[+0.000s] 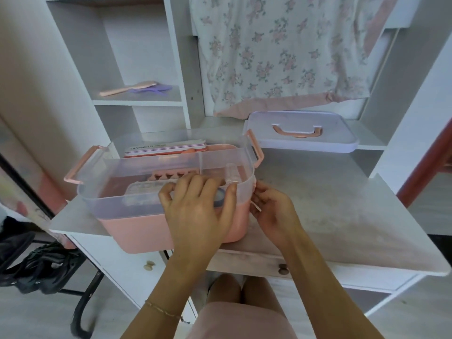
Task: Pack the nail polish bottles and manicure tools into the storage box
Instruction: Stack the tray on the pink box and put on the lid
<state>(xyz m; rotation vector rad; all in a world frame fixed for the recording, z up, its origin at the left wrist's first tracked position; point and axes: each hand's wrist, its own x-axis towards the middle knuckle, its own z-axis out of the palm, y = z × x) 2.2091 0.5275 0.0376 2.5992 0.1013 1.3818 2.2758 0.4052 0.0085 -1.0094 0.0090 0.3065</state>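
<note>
So the left hand point(195, 204) is draped over the near right corner of the clear tray point(156, 182), fingers curled over the rim, thumb on the outer wall. The right hand point(274, 209) sits just at its 3 o'clock, touching that same corner, fingers loosely curled around a thin pale strip point(255, 205); can't tell what that strip is.

The tray is see-through plastic with pink side handles and sits in the top of the pink storage box point(146, 231) on the white desk point(342, 216). In it: a pink toe separator point(168, 176), a small clear bottle point(231, 172) and a frosted flat case point(144, 194). A nail buffer block point(166, 148) rests at 12 o'clock. The lid point(300, 134), pale with a pink handle, lies at 2 o'clock, apart from the box.
</note>
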